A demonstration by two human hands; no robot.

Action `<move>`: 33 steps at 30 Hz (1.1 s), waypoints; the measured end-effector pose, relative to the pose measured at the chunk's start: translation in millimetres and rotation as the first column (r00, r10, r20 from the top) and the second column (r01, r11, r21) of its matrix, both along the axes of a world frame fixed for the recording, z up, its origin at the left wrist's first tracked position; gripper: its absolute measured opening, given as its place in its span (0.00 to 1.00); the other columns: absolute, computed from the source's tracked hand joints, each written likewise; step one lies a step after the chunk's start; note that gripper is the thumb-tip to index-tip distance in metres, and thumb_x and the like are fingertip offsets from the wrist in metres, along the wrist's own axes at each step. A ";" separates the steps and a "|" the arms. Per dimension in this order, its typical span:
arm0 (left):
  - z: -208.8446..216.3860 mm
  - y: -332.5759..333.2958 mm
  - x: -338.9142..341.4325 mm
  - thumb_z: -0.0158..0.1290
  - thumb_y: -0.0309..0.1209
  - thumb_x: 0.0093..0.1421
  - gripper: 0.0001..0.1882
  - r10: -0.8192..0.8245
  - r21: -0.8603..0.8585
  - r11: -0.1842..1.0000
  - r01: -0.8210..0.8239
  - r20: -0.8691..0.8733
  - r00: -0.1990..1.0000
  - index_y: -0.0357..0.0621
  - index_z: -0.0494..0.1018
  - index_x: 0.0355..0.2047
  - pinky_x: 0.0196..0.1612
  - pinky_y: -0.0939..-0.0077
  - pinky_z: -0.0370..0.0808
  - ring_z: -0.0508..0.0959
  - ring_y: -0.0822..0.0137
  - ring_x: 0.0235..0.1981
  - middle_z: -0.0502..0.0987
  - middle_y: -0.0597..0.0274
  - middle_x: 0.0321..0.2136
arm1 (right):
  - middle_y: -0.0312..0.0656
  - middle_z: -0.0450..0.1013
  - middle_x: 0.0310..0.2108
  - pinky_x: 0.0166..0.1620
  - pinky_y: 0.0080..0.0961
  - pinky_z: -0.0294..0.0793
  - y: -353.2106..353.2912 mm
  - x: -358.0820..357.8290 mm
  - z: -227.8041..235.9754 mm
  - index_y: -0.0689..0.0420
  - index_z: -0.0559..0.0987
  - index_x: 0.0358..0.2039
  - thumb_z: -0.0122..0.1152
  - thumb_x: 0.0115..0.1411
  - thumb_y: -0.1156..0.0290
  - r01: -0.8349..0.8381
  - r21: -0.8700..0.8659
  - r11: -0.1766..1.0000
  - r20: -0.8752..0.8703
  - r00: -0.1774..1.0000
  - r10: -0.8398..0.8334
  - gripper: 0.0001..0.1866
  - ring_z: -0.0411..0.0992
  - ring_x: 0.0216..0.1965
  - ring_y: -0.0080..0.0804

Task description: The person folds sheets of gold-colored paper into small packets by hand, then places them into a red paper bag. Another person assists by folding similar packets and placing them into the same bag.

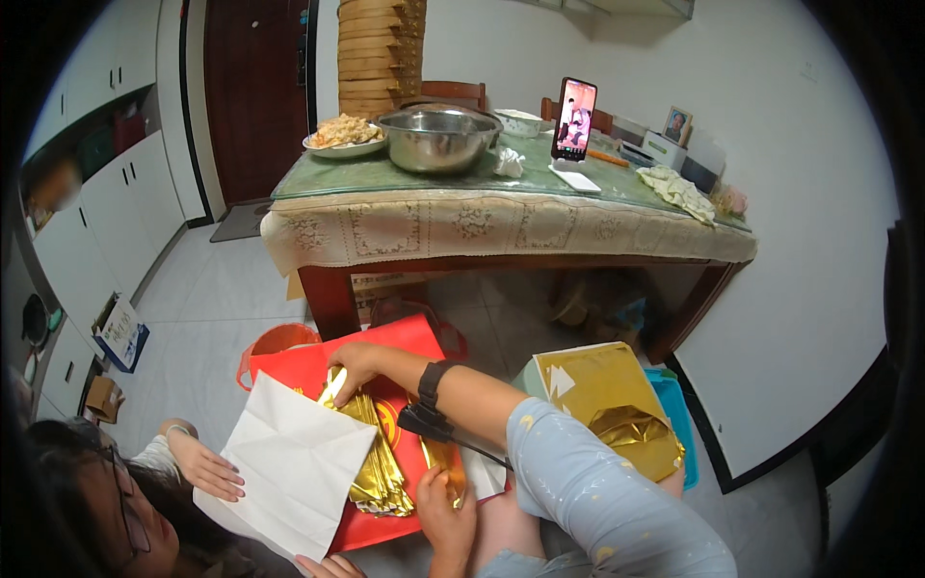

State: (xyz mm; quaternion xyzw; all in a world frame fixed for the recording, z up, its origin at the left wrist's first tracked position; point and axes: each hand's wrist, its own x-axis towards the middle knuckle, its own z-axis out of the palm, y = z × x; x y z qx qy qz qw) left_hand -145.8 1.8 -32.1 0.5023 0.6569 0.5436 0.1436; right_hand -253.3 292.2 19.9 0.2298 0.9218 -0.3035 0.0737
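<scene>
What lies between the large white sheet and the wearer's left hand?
In the head view, a bundle of gold foil strips lies between the large white sheet and the left hand, over a red sheet.

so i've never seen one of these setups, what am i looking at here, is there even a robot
No robot: just a person working with two bare hands. The one picture comes from a wide fisheye camera on that person's head, looking down, so straight edges bend near the rim. The right hand, reaching across from a light blue sleeve, holds a shiny gold strip. The left hand is at another gold piece; how firmly is hard to tell. A stack of gold foil lies on a flat red sheet. Another person's hand rests on white paper. The table behind holds a metal bowl, a plate of food and a phone.
</scene>
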 end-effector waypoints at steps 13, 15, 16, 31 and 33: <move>-5.1 2.8 -5.4 0.65 0.21 0.51 0.27 0.034 -0.017 0.999 -0.033 0.128 0.991 0.36 0.70 0.52 0.37 0.76 0.79 0.80 0.63 0.35 0.57 0.38 0.64 | 0.49 0.77 0.49 0.54 0.35 0.73 6.0 14.2 2.1 0.58 0.81 0.48 0.78 0.34 0.37 -0.014 -0.102 0.995 0.151 0.988 0.029 0.46 0.75 0.51 0.43; -8.1 3.3 -4.9 0.65 0.21 0.50 0.28 0.028 -0.022 0.999 -0.025 0.140 0.990 0.37 0.70 0.52 0.38 0.76 0.79 0.80 0.65 0.35 0.57 0.39 0.65 | 0.47 0.79 0.45 0.51 0.33 0.75 4.7 21.1 6.0 0.56 0.82 0.46 0.78 0.36 0.38 -0.032 -0.144 0.989 0.119 0.992 0.050 0.43 0.77 0.48 0.42; -6.9 3.2 -5.5 0.65 0.20 0.49 0.28 0.044 -0.034 0.999 -0.039 0.162 0.986 0.38 0.70 0.51 0.38 0.75 0.79 0.80 0.66 0.34 0.57 0.40 0.65 | 0.46 0.80 0.43 0.50 0.32 0.75 -0.2 21.4 13.4 0.56 0.82 0.46 0.78 0.36 0.38 -0.046 -0.178 0.983 0.115 0.991 0.067 0.42 0.78 0.46 0.42; -9.1 -1.4 -2.3 0.64 0.22 0.52 0.27 0.056 -0.125 0.992 -0.024 0.256 0.965 0.39 0.70 0.53 0.42 0.71 0.78 0.82 0.63 0.37 0.80 0.54 0.38 | 0.41 0.79 0.43 0.48 0.29 0.74 -4.7 63.0 23.0 0.59 0.80 0.48 0.78 0.44 0.49 0.094 -0.467 0.879 0.148 0.989 -0.027 0.35 0.76 0.44 0.32; -12.1 -0.5 -1.0 0.64 0.23 0.52 0.28 0.054 -0.097 0.995 -0.031 0.244 0.968 0.39 0.69 0.54 0.42 0.70 0.78 0.82 0.61 0.38 0.81 0.55 0.35 | 0.40 0.79 0.42 0.47 0.29 0.74 -8.0 65.6 22.4 0.59 0.80 0.47 0.79 0.44 0.51 0.066 -0.439 0.896 0.110 0.994 -0.019 0.34 0.76 0.43 0.31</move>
